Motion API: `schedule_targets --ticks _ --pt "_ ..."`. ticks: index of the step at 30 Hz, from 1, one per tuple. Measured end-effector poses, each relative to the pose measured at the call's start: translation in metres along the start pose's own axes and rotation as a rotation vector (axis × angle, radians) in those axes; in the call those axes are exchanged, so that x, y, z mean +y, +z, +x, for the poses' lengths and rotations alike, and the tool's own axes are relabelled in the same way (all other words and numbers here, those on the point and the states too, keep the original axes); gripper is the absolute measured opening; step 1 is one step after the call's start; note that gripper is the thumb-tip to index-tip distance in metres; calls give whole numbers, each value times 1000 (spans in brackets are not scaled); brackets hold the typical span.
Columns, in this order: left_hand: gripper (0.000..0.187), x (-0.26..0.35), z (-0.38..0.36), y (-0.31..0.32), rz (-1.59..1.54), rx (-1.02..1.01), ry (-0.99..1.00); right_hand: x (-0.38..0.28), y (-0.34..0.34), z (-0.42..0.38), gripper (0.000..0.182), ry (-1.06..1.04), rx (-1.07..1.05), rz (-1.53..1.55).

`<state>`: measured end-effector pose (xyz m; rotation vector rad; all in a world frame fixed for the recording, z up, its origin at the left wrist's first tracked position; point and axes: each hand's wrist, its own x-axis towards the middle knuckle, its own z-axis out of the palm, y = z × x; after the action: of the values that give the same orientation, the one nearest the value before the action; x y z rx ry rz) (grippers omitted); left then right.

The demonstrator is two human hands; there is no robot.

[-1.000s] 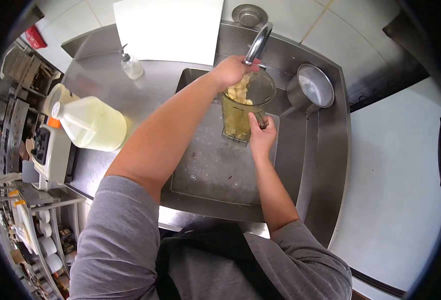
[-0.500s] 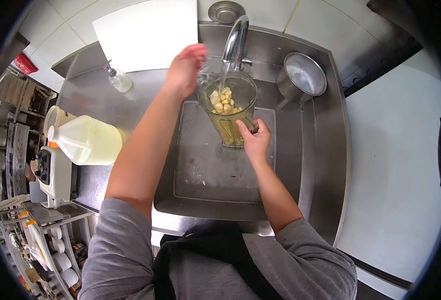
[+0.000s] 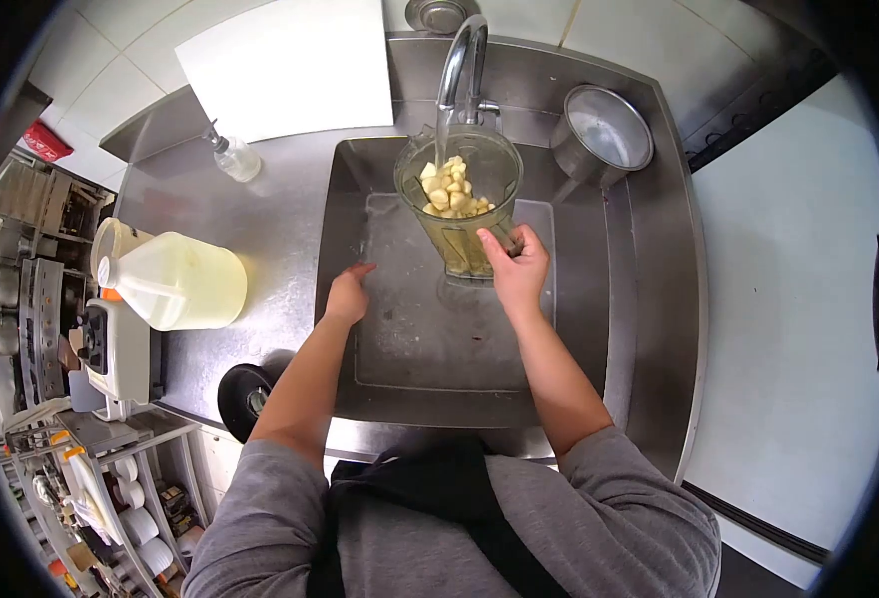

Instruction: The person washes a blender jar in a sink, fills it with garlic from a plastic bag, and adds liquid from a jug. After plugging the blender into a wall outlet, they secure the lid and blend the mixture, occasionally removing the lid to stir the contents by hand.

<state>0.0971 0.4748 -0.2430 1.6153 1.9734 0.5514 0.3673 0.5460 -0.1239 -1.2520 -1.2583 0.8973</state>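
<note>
My right hand is closed round the handle of a clear blender jar, thumb toward its rim. The jar stands upright in the metal sink beneath the faucet, from which a stream of water runs into it. Pale yellow chunks, resembling peeled garlic cloves, fill the jar up to near the rim. My left hand hovers over the sink's left side, empty, with fingers stretched toward the jar but apart from it.
Right of the faucet sits a metal pot. On the left counter are a jug of yellowish liquid, a pump bottle, a black round lid-like piece and a white appliance base. A white board leans behind.
My left hand has come down from beside the faucet to the sink's left side. My right hand keeps hold of the blender jar while water runs.
</note>
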Motion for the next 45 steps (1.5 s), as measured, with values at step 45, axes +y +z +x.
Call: schedule_targets --ticks 45 --pt "47 48 -200 -41 72 229 223 -57 39 10 14 191 77 452"
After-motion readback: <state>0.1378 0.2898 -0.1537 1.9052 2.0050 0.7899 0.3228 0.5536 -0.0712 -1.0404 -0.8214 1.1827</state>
